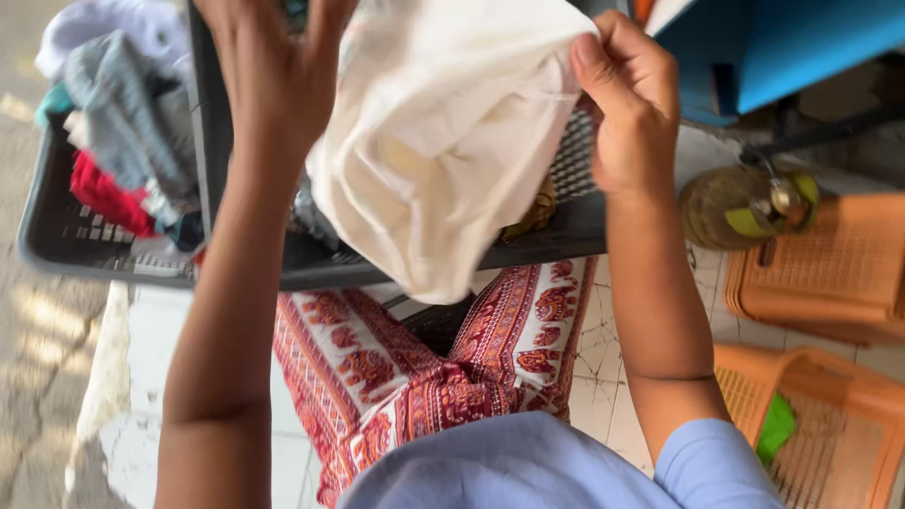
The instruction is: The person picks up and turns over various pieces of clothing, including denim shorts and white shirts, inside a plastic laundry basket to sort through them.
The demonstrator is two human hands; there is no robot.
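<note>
Cream cloth (443,141) feeling light, limp, non-slippery; I'm pinching its top edge with right hand (627,104), left hand (273,66) gripping far corner, over dark basket (528,250). Best holding at corners.

Two hands are up – the left hand (269,71) and the right hand (627,99); one cream cloth (443,141) hangs between them; one dark laundry basket (113,254) sits below; two orange baskets – one (830,273) higher, one (830,424) lower; one bottle (740,207) with a yellow label
</note>
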